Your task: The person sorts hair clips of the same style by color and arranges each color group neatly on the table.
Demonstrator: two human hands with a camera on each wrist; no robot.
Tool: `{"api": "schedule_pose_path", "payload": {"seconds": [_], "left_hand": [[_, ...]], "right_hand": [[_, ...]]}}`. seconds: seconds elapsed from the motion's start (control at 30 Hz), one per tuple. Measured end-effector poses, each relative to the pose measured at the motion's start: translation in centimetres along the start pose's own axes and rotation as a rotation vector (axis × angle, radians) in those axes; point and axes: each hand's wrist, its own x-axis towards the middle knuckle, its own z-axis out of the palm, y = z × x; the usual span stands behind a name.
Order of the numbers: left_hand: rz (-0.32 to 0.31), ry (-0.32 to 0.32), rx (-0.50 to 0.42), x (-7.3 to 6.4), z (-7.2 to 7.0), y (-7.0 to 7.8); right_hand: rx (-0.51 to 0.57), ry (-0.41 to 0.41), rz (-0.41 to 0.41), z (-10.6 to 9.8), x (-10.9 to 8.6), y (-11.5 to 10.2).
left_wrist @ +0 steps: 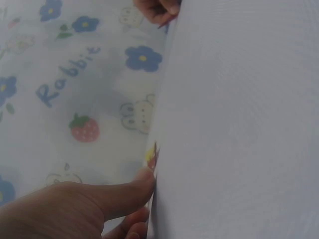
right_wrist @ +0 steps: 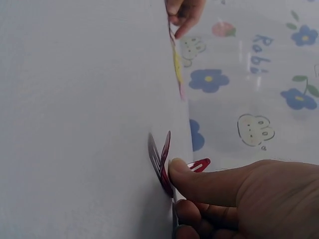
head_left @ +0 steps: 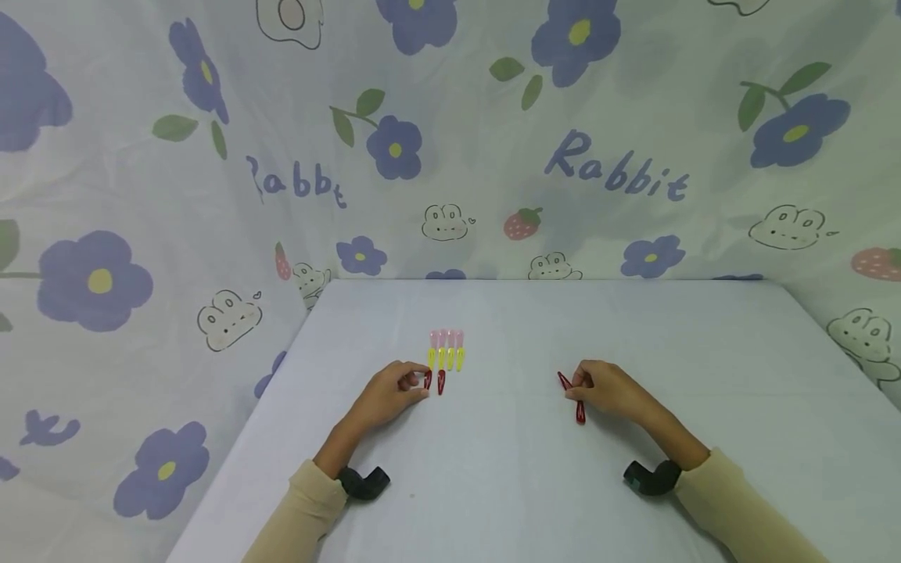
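My left hand (head_left: 389, 392) pinches a red snap hair clip (head_left: 427, 381) end to end between thumb and index finger, right at the tabletop. Beside it lies a second red hair clip (head_left: 441, 382). Just above these is a row of yellow hair clips (head_left: 450, 359), and beyond them a row of pink ones (head_left: 451, 338). Over on the right, my right hand (head_left: 607, 389) holds two red hair clips between thumb and fingers. One clip (right_wrist: 200, 165) sticks out past the thumb; the other (right_wrist: 166, 159) slants down close to the table.
A white-covered table (head_left: 507, 469) spreads under both hands. Behind it and to the sides hangs a cloth (head_left: 479, 156) printed with flowers, rabbits and strawberries. Black curved wrist devices (head_left: 364, 483) are worn on both forearms below beige sleeves (head_left: 299, 508).
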Motion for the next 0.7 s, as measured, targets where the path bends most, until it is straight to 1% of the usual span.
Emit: {"api": "schedule_pose_path", "payload": {"seconds": [0.13,0.23,0.47,0.6,0.7], "left_hand": [[-0.003,-0.001,-0.001,0.0,-0.1,0.1],[-0.007,-0.004,0.002,0.0,-0.1,0.1],[-0.025,-0.001,-0.002,0.0,-0.1,0.2],[-0.022,-0.001,-0.002,0.0,0.0,0.0],[-0.021,-0.001,-0.002,0.0,0.0,0.1]], "right_hand": [[0.022,-0.018,0.004,-0.2,0.1,0.0],[0.047,-0.010,-0.005,-0.4,0.2,0.1],[0.094,0.076,-0.056,-1.0,0.5,-0.1],[0.132,0.129,-0.042,-1.4,0.5,-0.4],[0.181,0.177,-0.026,-1.5,0.5,-0.6]]}}
